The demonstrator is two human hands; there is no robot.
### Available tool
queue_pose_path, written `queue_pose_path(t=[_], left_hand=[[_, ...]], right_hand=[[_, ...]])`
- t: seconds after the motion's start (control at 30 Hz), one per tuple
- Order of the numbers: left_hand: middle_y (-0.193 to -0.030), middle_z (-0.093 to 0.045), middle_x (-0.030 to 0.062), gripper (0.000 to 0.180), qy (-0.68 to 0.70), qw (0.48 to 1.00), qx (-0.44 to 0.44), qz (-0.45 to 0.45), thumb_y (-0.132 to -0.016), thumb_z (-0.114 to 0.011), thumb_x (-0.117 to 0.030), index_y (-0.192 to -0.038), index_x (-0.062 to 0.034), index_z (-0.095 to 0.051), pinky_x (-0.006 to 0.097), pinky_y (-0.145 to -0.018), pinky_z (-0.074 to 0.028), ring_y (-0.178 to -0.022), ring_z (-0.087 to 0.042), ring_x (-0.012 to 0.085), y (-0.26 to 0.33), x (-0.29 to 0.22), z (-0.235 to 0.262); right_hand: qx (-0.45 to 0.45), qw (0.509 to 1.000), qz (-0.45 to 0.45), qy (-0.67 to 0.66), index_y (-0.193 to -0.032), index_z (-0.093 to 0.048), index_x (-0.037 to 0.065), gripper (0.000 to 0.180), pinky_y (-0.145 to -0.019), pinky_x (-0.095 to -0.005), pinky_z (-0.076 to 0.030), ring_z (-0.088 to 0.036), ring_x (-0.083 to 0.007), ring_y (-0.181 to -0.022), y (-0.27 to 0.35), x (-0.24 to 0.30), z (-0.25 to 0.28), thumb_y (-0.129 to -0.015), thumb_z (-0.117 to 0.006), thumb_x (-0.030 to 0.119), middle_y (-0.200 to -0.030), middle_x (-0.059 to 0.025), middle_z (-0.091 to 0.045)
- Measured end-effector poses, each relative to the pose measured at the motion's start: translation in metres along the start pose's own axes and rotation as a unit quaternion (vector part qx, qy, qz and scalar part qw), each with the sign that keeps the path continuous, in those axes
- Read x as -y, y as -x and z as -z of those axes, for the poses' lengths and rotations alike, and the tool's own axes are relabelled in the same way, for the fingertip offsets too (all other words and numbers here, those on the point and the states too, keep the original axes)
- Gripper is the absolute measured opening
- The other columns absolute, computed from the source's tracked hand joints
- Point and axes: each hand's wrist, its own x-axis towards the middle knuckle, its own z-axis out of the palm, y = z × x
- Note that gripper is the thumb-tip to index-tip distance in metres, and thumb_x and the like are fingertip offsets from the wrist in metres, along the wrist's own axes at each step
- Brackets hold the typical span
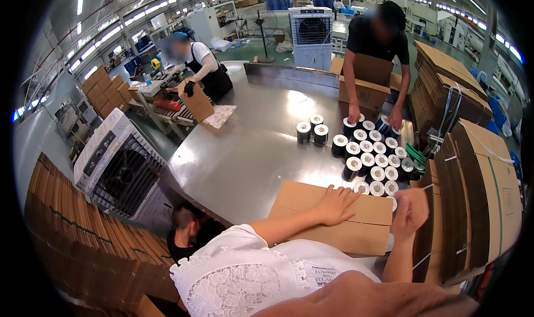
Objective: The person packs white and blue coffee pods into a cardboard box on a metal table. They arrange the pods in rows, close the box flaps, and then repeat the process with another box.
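Note:
A closed brown cardboard box (364, 228) lies at the near edge of the metal table. My left hand (335, 206) rests flat on its top flaps, fingers spread. Past the box's right end, my right hand (410, 210) is raised with its fingers curled; whatever it may hold is hidden. Just beyond the box stand several dark cylinders with white round tops (366, 146), packed upright in a cluster. Three similar cylinders (320, 133) form a small group to the left of it.
Across the metal table (239, 139), a co-worker (384, 33) reaches into the cylinders beside an open carton (364, 92). Stacked flat cardboard (478, 189) rises at my right, more (83, 222) at my left. Another person (206, 67) handles a carton far left; someone (186, 228) crouches below the table edge.

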Motion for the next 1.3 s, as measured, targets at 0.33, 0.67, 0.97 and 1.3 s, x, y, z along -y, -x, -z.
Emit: queue_pose_path(t=[0.33,0.67,0.97,1.3], left_hand=[[-0.137,-0.043,0.0196,0.063,0.011,1.000,0.002,-0.025,-0.093,-0.046,-0.044,-0.145,-0.0113,-0.033,0.055,-0.104,-0.024,-0.126,-0.039,0.0356,-0.006,-0.006,0.004],[-0.136,-0.044,0.0169,0.062,0.015,1.000,0.011,-0.025,-0.092,-0.049,-0.045,-0.143,-0.0122,-0.036,0.051,-0.105,-0.026,-0.125,-0.041,0.0304,-0.006,-0.003,0.006],[-0.137,-0.044,0.0165,0.061,0.005,0.999,0.013,-0.042,-0.092,-0.049,-0.044,-0.143,-0.0115,-0.037,0.049,-0.105,-0.026,-0.126,-0.041,0.0296,-0.010,0.001,0.002],[-0.153,-0.023,0.0177,0.069,-0.021,0.994,0.100,0.051,-0.092,-0.047,-0.052,-0.146,-0.0112,-0.031,0.062,-0.111,-0.012,-0.142,-0.016,0.0384,0.025,0.010,0.032]], right_hand=[[0.319,0.874,-0.267,0.250,-0.095,-0.069,0.002,0.032,-0.080,-0.0450,-0.049,-0.063,-0.0386,-0.087,0.075,-0.132,-0.091,-0.087,-0.057,0.031,-0.090,-0.0184,-0.068],[0.370,0.853,-0.328,0.168,-0.083,-0.071,0.007,0.037,-0.073,-0.0444,-0.051,-0.066,-0.0330,-0.080,0.098,-0.141,-0.093,-0.087,-0.055,0.040,-0.082,-0.0150,-0.069],[0.360,0.860,-0.324,0.164,-0.086,-0.071,0.009,0.033,-0.075,-0.0446,-0.051,-0.066,-0.0333,-0.083,0.097,-0.138,-0.089,-0.086,-0.055,0.038,-0.085,-0.0139,-0.069],[0.358,0.866,-0.285,0.202,-0.084,-0.069,0.006,0.032,-0.073,-0.0462,-0.051,-0.065,-0.0349,-0.078,0.096,-0.132,-0.099,-0.088,-0.052,0.032,-0.081,-0.0170,-0.068]])
